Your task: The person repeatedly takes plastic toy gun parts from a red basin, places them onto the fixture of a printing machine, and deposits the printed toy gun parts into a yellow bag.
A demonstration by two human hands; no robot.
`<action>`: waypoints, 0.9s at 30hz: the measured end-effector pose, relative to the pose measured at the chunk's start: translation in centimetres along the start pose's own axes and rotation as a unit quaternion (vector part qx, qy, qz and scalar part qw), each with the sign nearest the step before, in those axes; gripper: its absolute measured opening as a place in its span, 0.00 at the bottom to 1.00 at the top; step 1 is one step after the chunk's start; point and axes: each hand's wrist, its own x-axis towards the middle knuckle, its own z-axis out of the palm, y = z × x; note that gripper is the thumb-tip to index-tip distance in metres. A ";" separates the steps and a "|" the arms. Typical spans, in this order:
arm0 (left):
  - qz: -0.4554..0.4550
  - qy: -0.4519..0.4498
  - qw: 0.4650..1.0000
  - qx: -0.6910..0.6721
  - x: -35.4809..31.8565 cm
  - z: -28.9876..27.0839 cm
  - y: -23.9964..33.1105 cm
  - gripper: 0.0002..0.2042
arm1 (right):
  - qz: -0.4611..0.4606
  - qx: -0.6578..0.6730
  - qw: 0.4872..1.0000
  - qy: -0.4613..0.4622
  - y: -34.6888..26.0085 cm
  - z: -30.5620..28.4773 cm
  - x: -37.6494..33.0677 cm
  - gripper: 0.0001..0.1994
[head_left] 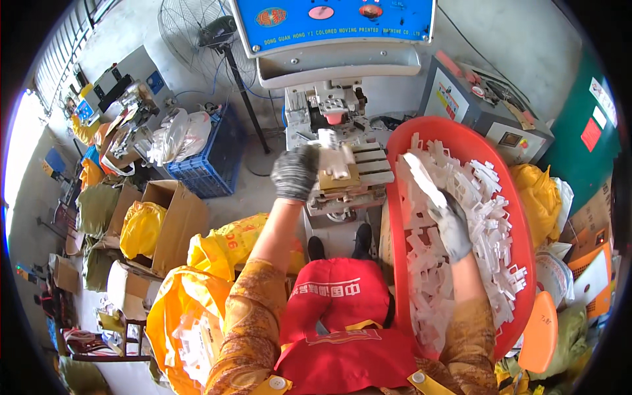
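My left hand (pixel 295 172), in a dark grey striped glove, is closed at the left side of the printing machine's fixture (pixel 349 176). Its fingers are curled against a white plastic part (pixel 337 163), slightly blurred, on that fixture; the fingertips are partly hidden. Above the part hangs the machine's pink printing pad (pixel 334 118), apart from it. Over the red tub (pixel 394 197), my right hand (pixel 451 225), in a light grey glove, grips a long white plastic piece (pixel 423 179) that slants up to the left. Many similar white pieces (pixel 490 227) fill the tub beneath it.
The machine's blue panel (pixel 336 26) overhangs the work spot. An open yellow bag (pixel 172 316) with white pieces stands at my left. Further left are a cardboard box (pixel 178 230) and a blue crate (pixel 214 158). A grey cabinet (pixel 480 108) stands behind the tub, an orange stool (pixel 540 332) beside it.
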 end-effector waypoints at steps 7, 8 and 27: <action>-0.053 0.015 0.995 -0.080 -7.7 -10.3 -8.5 0.10 | -0.142 -0.318 0.903 -0.251 3.2 9.9 10.6 0.23; -0.095 -0.023 0.995 -0.033 -9.7 -12.9 -9.5 0.10 | -0.201 -0.456 0.825 -0.265 3.7 10.9 11.8 0.23; -0.328 -0.012 0.933 0.148 -32.7 -24.0 -16.2 0.14 | -0.379 -0.478 0.776 -0.159 5.5 8.8 3.7 0.18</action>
